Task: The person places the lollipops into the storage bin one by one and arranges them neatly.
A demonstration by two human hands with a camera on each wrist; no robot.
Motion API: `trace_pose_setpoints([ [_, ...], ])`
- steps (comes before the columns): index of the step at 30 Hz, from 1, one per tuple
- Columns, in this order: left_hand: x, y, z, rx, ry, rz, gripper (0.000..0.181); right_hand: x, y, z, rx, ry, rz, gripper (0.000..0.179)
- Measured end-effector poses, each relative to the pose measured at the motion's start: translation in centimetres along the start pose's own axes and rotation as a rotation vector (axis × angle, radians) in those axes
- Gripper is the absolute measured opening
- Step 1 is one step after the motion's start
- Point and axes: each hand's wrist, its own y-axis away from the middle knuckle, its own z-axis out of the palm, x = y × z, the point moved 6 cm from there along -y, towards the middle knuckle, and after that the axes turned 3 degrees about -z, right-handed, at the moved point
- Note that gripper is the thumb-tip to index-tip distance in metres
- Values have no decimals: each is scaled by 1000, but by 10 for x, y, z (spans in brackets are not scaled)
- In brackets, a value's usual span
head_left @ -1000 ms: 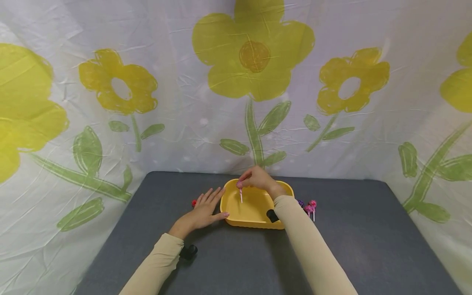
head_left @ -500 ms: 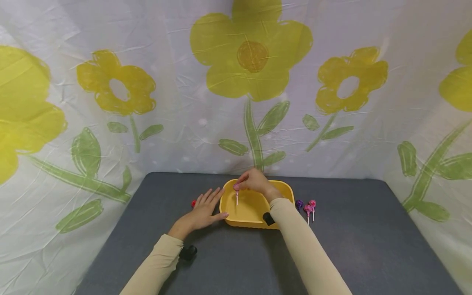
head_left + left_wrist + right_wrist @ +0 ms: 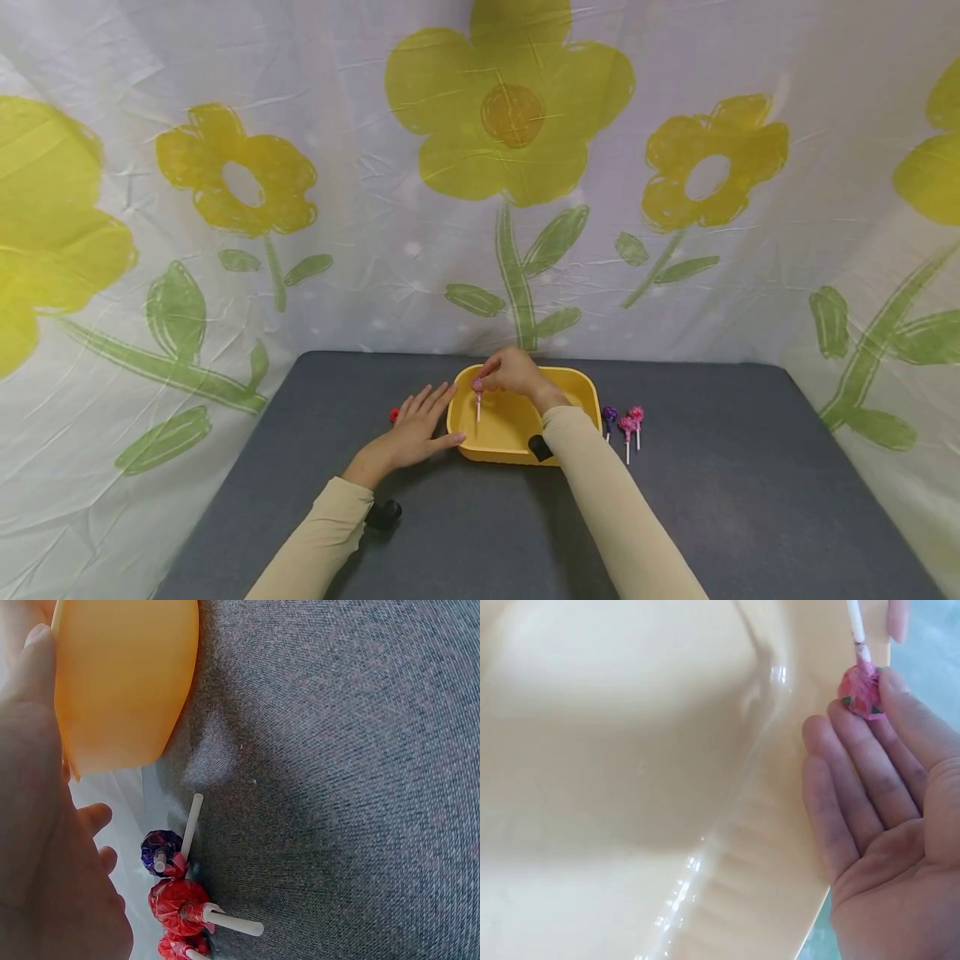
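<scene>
My right hand (image 3: 513, 372) pinches a pink lollipop (image 3: 477, 386) by its wrapped head over the left part of a yellow plastic basin (image 3: 525, 457). Its white stick hangs downward in the head view. Thumb and fingertips meet on the pink wrapper (image 3: 861, 691) in the right wrist view, near the basin's wall. My left hand (image 3: 411, 431) lies against the basin's left side, fingers spread and fairly straight, thumb at the near rim. Beneath that hand, the left wrist view has a dark purple lollipop (image 3: 160, 851) and a red lollipop (image 3: 180, 906), with another red one partly cut off.
Right of the basin, two pink lollipops (image 3: 627, 427) and a purple lollipop (image 3: 610, 413) lie on the dark grey table (image 3: 480, 533). A flower-printed curtain (image 3: 375, 250) hangs behind and at both sides of the table.
My right hand has shifted left and slightly lower, carrying the pink lollipop toward the basin's left side. The lollipops at the right now show more fully. My left hand stays put.
</scene>
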Motion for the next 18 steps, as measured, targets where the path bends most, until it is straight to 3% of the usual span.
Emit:
trace_pose_setpoints([
  [10,3,2,-3,8,-5,15,93,3,-8,8,-14,64,-1,15],
  [18,1,2,0,24,0,31,93,6,-6,12,-30,50,16,17],
])
